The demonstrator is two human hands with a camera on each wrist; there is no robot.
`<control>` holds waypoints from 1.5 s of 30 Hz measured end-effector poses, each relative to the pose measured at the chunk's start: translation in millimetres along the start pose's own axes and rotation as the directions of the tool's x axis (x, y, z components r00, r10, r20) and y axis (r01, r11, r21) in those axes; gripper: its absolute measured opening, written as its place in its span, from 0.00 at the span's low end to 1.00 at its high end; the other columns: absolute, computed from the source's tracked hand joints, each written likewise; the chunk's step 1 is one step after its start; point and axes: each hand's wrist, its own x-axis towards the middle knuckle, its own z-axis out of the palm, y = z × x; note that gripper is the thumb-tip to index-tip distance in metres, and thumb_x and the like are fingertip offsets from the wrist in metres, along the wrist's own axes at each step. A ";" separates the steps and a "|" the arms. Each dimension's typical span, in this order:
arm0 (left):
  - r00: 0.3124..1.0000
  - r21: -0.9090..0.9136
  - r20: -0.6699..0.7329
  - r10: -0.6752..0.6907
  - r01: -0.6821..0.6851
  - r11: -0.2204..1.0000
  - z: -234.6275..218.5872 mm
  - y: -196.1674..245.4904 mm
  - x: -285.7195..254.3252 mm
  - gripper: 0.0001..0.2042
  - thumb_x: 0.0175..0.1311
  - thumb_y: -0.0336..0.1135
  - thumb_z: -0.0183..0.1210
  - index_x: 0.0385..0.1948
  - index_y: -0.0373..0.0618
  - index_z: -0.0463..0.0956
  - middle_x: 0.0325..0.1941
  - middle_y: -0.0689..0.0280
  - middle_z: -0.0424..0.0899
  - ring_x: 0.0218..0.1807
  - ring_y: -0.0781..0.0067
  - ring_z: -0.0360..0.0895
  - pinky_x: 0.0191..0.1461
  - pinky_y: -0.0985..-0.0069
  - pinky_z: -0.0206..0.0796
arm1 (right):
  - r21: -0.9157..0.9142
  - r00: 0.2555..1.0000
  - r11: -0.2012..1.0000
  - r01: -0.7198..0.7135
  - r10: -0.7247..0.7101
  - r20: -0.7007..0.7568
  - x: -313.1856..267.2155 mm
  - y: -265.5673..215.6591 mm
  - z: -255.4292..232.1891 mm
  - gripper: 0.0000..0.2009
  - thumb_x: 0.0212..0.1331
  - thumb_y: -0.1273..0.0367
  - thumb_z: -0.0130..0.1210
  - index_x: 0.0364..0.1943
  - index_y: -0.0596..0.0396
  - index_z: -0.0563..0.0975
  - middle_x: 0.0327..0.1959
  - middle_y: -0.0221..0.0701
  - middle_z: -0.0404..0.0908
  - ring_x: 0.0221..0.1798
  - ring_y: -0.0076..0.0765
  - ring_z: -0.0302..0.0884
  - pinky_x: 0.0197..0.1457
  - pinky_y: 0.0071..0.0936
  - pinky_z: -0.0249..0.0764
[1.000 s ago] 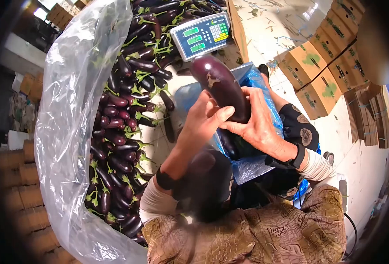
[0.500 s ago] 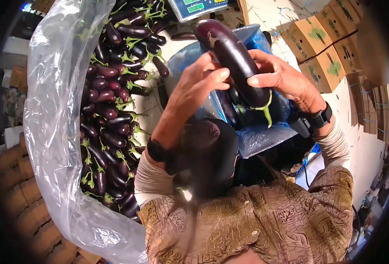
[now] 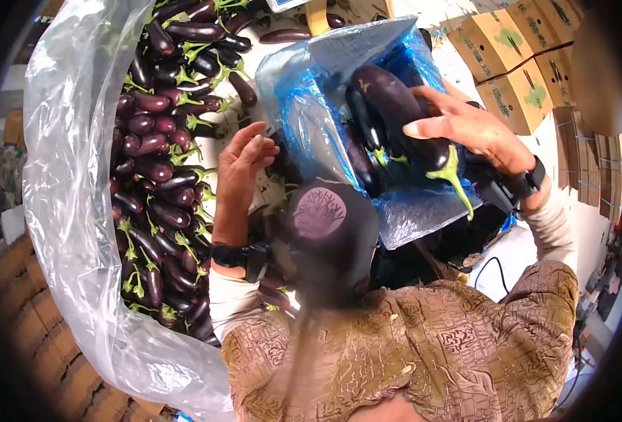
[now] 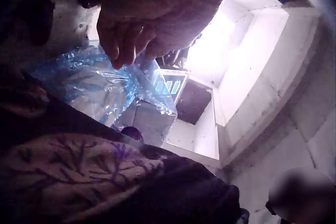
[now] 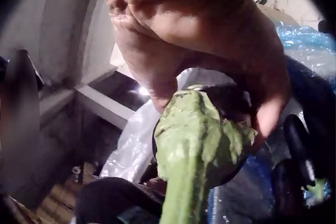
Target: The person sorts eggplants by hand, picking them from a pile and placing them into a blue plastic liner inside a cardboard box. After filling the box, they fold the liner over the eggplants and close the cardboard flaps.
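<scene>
My right hand (image 3: 476, 130) grips a large dark eggplant (image 3: 388, 95), thumb on one side and fingers on the other. The eggplant lies over the blue plastic liner (image 3: 311, 144) of a box, its green stem end pointing toward me. In the right wrist view the green cap and stem (image 5: 186, 140) stick out from under the palm. Inside the liner, other eggplants (image 3: 359, 158) lie beneath and beside the held one. My left hand (image 3: 244, 158) is raised left of the liner, fingers loosely bent and holding nothing. From the left wrist view, the hand (image 4: 152, 19) overlaps the blue plastic.
A long heap of eggplants (image 3: 153, 169) lies to my left, bordered by a clear plastic sheet (image 3: 58, 190). The dark-clad knee (image 3: 321, 218) is just below the box. Cardboard boxes (image 3: 508, 98) stand at right. A scale (image 4: 170, 85) with lit displays shows beyond the liner.
Both hands were on the eggplant earlier. The left has let go and moved left, while the right has brought the eggplant down over the lined box. The head view has tilted toward my body.
</scene>
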 end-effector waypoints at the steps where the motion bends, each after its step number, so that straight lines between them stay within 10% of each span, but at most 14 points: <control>1: 1.000 -0.030 -0.015 -0.025 0.025 0.999 -3.6 -8.3 1.3 0.16 0.70 0.36 0.55 0.56 0.42 0.73 0.39 0.65 0.83 0.41 0.74 0.81 0.46 0.78 0.72 | -0.128 0.990 0.982 0.139 -0.134 0.045 11.0 19.1 1.2 0.31 0.55 0.55 0.60 0.62 0.55 0.70 0.54 0.39 0.75 0.59 0.36 0.70 0.64 0.28 0.62; 2: 1.000 -0.030 -0.017 -0.025 0.025 0.999 -6.1 -15.4 1.1 0.16 0.70 0.36 0.55 0.56 0.42 0.73 0.39 0.65 0.83 0.41 0.74 0.81 0.46 0.78 0.72 | -0.339 0.911 0.846 0.412 -0.378 0.164 32.2 53.3 1.5 0.34 0.56 0.54 0.60 0.63 0.59 0.67 0.54 0.43 0.75 0.59 0.38 0.71 0.63 0.28 0.65; 4: 0.996 -0.061 -0.035 -0.084 0.082 0.995 -9.8 -28.7 -2.4 0.16 0.70 0.36 0.55 0.56 0.42 0.73 0.39 0.66 0.82 0.42 0.73 0.81 0.46 0.78 0.73 | -0.096 0.940 0.951 -0.292 0.305 0.157 65.8 28.6 21.9 0.40 0.55 0.53 0.62 0.65 0.65 0.61 0.56 0.50 0.75 0.60 0.43 0.72 0.62 0.30 0.67; 14: 0.943 -0.231 -0.189 -0.275 0.230 0.945 -60.5 -119.2 -31.6 0.16 0.69 0.35 0.56 0.55 0.42 0.72 0.37 0.66 0.81 0.40 0.73 0.82 0.42 0.81 0.74 | -0.155 0.964 0.953 -0.261 0.266 0.009 119.2 107.1 114.2 0.51 0.50 0.56 0.67 0.70 0.65 0.47 0.56 0.58 0.73 0.63 0.57 0.71 0.65 0.37 0.66; 18: 0.917 -0.286 -0.236 -0.321 0.251 0.925 -72.0 -162.5 -47.1 0.18 0.67 0.35 0.58 0.56 0.41 0.71 0.39 0.64 0.80 0.39 0.74 0.81 0.42 0.79 0.74 | -0.042 0.978 0.995 -0.092 0.098 0.185 110.9 148.4 129.7 0.52 0.51 0.62 0.66 0.72 0.62 0.39 0.67 0.59 0.61 0.72 0.57 0.58 0.73 0.37 0.55; 21: 0.898 -0.242 -0.264 -0.351 0.291 0.926 -70.3 -172.6 -60.4 0.21 0.66 0.38 0.60 0.57 0.39 0.71 0.40 0.63 0.81 0.40 0.73 0.82 0.42 0.79 0.75 | -0.162 0.941 0.947 -0.277 0.302 0.154 96.7 96.1 125.8 0.51 0.50 0.66 0.65 0.73 0.63 0.42 0.68 0.56 0.62 0.72 0.54 0.59 0.74 0.35 0.55; 28: 0.883 -0.192 -0.304 -0.357 0.311 0.931 -65.9 -196.4 -97.2 0.19 0.65 0.37 0.59 0.54 0.38 0.73 0.42 0.63 0.82 0.40 0.73 0.82 0.43 0.78 0.74 | -0.505 0.952 0.835 -0.220 0.297 0.076 104.9 131.7 147.5 0.52 0.46 0.67 0.66 0.73 0.61 0.43 0.58 0.58 0.72 0.63 0.55 0.71 0.64 0.36 0.66; 34: 0.810 -0.132 -0.513 -0.285 0.254 0.958 -91.0 -177.7 -75.2 0.16 0.66 0.32 0.56 0.54 0.38 0.73 0.45 0.62 0.82 0.41 0.71 0.82 0.44 0.77 0.74 | -0.410 0.976 0.911 -0.054 0.135 0.172 103.2 146.2 133.2 0.51 0.46 0.65 0.68 0.73 0.58 0.45 0.53 0.51 0.77 0.56 0.50 0.77 0.59 0.36 0.70; 36: 0.834 -0.146 -0.531 -0.150 0.084 0.986 -111.2 -172.2 -56.1 0.18 0.66 0.30 0.55 0.57 0.40 0.71 0.48 0.62 0.80 0.42 0.69 0.82 0.44 0.76 0.74 | -0.433 0.980 0.901 0.004 0.083 0.181 100.8 147.3 128.0 0.50 0.47 0.65 0.68 0.72 0.59 0.47 0.51 0.49 0.79 0.54 0.46 0.79 0.56 0.35 0.72; 38: 0.767 -0.381 -0.629 -0.122 -0.168 0.909 -134.3 -173.0 -27.3 0.20 0.67 0.28 0.55 0.60 0.42 0.67 0.49 0.61 0.79 0.43 0.64 0.82 0.43 0.77 0.74 | -0.078 0.871 0.960 -0.269 0.277 0.406 98.3 143.2 116.2 0.43 0.51 0.66 0.67 0.70 0.58 0.54 0.44 0.39 0.81 0.47 0.36 0.81 0.49 0.32 0.75; 42: 0.784 -0.521 -0.611 -0.114 -0.289 0.803 -179.3 -181.2 15.2 0.18 0.66 0.27 0.55 0.57 0.44 0.66 0.47 0.60 0.79 0.45 0.57 0.81 0.43 0.74 0.75 | -0.216 0.902 0.976 0.003 0.091 0.421 62.0 105.5 79.1 0.27 0.57 0.73 0.61 0.61 0.62 0.67 0.32 0.32 0.76 0.34 0.25 0.72 0.40 0.26 0.73; 45: 0.836 -0.585 -0.548 -0.038 -0.350 0.732 -216.9 -203.9 37.9 0.09 0.64 0.27 0.58 0.43 0.46 0.70 0.39 0.66 0.78 0.45 0.60 0.81 0.47 0.67 0.76 | -0.111 0.879 0.936 -0.335 0.352 0.320 38.6 51.2 44.8 0.26 0.57 0.74 0.60 0.61 0.63 0.68 0.38 0.33 0.78 0.41 0.25 0.74 0.45 0.23 0.72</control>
